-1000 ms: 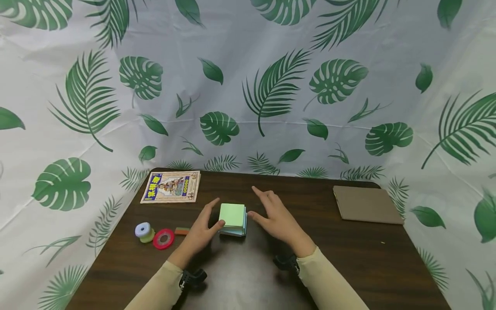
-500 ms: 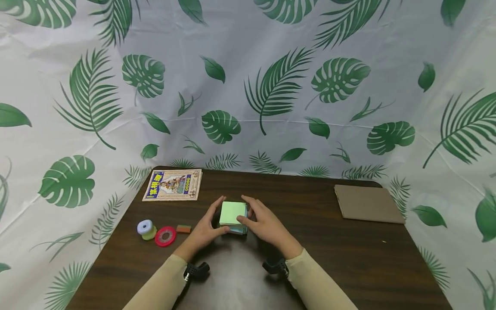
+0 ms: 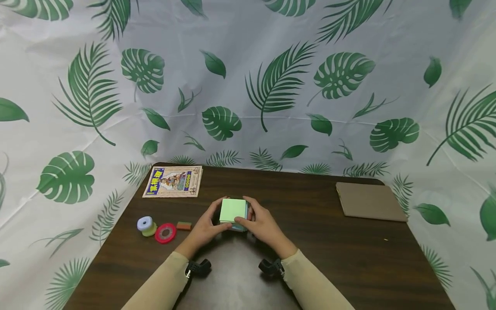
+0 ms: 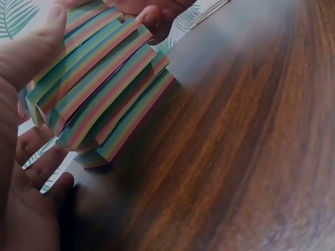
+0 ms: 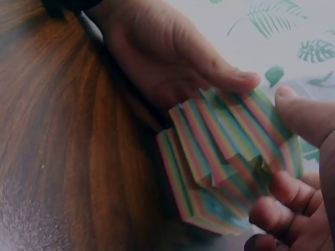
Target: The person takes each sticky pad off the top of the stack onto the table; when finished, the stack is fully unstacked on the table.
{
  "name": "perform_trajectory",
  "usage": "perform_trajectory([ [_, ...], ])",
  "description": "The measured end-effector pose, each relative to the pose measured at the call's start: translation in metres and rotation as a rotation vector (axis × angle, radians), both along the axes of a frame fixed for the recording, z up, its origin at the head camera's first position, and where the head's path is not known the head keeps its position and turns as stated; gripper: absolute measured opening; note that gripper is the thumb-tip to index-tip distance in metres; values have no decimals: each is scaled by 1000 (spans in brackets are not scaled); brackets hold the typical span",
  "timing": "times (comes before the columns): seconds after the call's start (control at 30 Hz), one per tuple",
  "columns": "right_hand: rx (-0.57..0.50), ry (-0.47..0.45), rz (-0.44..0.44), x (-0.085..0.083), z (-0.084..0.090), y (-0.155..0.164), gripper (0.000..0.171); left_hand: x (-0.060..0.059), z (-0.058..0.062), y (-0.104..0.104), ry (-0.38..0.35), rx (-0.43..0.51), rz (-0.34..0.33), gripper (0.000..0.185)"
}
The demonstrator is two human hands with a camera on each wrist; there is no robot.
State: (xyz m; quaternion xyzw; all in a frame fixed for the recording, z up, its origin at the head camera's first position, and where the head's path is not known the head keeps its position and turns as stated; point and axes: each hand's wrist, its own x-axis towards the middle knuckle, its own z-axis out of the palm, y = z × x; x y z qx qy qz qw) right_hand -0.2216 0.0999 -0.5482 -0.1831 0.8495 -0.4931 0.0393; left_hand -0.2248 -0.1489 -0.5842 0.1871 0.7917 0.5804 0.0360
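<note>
A thick block of coloured paper sheets with a pale green top stands near the middle of the dark wooden table. Both hands hold it. My left hand grips its left side, thumb on the near edge. My right hand grips its right side, thumb across the front. In the wrist views the paper block shows rainbow-striped edges, its layers fanned and twisted out of line, its lower corner resting on the table.
A printed booklet lies at the back left. A small tape roll, a red tape ring and a small eraser sit left of the hands. A brown notebook lies at the back right.
My right hand has come in from beside the paper block and closed on it. Both hands now grip the block, and its layers are twisted.
</note>
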Motion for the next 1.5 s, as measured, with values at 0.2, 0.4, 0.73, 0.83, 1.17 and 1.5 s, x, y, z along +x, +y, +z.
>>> perform_trajectory([
  [0.2, -99, 40, 64, -7, -13, 0, 76, 1, 3, -2, -23, -11, 19, 89],
  [0.4, -228, 99, 138, -13, -26, 7, 75, -1, 3, 0, 5, -26, 27, 89],
  [0.73, -382, 127, 173, -10, -41, 15, 74, 4, -5, 3, 7, -62, 46, 87],
  [0.83, -434, 137, 167, -8, -37, 14, 73, 6, -1, 2, 8, -68, 60, 87],
  [1.17, -446, 273, 115, -9, -38, 14, 80, 8, -2, 2, 30, -46, 65, 91],
  [1.5, -438, 412, -87, -13, -41, 13, 15, 4, -2, 1, 7, -37, 58, 93],
])
